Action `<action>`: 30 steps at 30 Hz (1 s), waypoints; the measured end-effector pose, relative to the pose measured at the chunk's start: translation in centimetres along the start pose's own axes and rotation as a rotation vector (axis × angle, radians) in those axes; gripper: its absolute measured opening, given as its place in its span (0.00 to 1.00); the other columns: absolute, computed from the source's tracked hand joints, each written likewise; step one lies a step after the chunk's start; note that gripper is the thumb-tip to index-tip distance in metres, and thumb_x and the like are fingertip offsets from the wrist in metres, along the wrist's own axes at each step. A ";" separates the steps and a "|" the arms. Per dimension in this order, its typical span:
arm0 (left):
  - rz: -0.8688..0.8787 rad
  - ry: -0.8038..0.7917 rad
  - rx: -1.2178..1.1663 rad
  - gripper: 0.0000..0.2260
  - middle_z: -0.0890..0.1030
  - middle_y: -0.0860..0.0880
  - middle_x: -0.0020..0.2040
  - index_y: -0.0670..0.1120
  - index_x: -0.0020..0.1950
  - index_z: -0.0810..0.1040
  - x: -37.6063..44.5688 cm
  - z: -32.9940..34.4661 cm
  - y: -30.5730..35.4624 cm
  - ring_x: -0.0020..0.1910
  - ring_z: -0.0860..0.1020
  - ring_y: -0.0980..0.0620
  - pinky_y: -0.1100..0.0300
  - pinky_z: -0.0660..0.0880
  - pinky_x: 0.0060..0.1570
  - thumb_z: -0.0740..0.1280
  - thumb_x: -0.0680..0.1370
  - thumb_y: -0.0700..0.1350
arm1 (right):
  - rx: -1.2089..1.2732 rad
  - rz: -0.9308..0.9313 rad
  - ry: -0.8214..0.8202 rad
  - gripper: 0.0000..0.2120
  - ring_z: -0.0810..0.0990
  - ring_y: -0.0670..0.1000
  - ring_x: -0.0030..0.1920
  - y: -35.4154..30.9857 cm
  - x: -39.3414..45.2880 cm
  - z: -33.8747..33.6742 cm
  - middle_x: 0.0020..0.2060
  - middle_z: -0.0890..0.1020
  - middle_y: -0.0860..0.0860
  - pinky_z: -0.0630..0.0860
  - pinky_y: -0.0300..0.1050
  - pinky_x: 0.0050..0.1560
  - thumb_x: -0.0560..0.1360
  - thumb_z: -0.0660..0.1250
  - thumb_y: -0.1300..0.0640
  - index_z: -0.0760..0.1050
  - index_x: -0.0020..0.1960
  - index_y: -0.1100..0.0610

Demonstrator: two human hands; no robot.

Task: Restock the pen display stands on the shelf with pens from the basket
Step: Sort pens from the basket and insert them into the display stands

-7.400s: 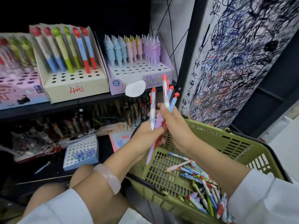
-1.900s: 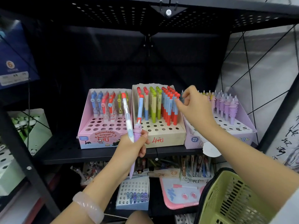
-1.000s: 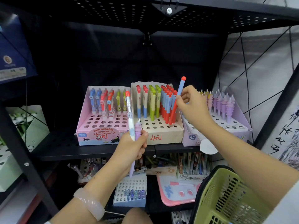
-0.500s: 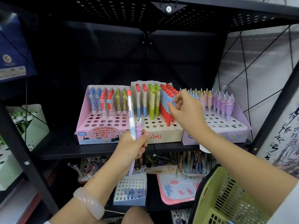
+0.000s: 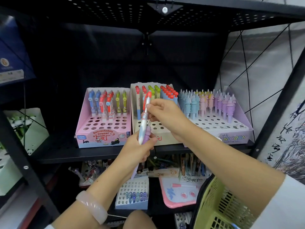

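L hand (image 5: 140, 146) grips two pens in front of the beige stand (image 5: 165, 128); R hand (image 5: 162, 113) pinches the white pen (image 5: 144, 119) mid-barrel; likely light, stiff, slick plastic, so best held at barrel, not clip; purple pen (image 5: 147, 135) looks rubbery w/ more grip.

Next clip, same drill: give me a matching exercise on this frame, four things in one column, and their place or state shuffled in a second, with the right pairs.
Things
1. pink stand
2. beige stand
3. unicorn stand
4. red-capped pen

Place or state
A. rightmost on the shelf
B. held by both hands
C. leftmost of the three
D. in the middle, behind the hands

Pairs: 1-C, 2-D, 3-A, 4-B. The right hand pinches the pen's upper part; the left hand grips its lower part together with a purple pen.
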State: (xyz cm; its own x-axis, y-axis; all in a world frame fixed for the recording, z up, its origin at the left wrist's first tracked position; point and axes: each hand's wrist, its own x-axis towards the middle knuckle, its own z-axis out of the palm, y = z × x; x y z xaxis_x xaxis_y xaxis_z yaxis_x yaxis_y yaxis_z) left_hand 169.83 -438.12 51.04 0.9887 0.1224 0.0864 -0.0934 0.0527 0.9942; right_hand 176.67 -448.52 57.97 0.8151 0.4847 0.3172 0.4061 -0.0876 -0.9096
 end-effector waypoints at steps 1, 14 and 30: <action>0.014 -0.013 -0.023 0.07 0.75 0.53 0.30 0.47 0.48 0.75 0.0 -0.3 0.1 0.22 0.63 0.59 0.68 0.61 0.20 0.68 0.74 0.48 | 0.049 0.004 -0.011 0.09 0.77 0.43 0.38 0.0 0.0 -0.2 0.37 0.81 0.48 0.76 0.31 0.41 0.80 0.58 0.60 0.76 0.45 0.56; 0.089 0.074 -0.170 0.06 0.78 0.51 0.29 0.44 0.45 0.74 -1.3 -4.6 1.0 0.19 0.59 0.59 0.68 0.56 0.19 0.61 0.78 0.45 | 0.220 0.059 -0.104 0.11 0.77 0.44 0.41 0.4 1.6 2.7 0.42 0.80 0.51 0.78 0.39 0.48 0.80 0.58 0.54 0.76 0.45 0.56; 0.135 0.449 -0.151 0.09 0.79 0.48 0.40 0.46 0.57 0.74 -2.9 -13.0 0.3 0.24 0.66 0.57 0.66 0.63 0.23 0.55 0.82 0.44 | -0.403 -0.231 0.191 0.06 0.81 0.52 0.40 -2.4 8.2 7.8 0.37 0.82 0.54 0.77 0.44 0.42 0.79 0.61 0.56 0.74 0.53 0.57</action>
State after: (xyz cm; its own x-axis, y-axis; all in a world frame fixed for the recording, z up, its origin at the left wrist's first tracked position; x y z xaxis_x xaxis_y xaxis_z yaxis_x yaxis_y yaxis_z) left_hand 165.45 -425.57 50.29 0.8213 0.5518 0.1447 -0.2658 0.1457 0.9530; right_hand 179.10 -437.52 60.69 0.7309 0.3662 0.5759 0.6814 -0.3439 -0.6461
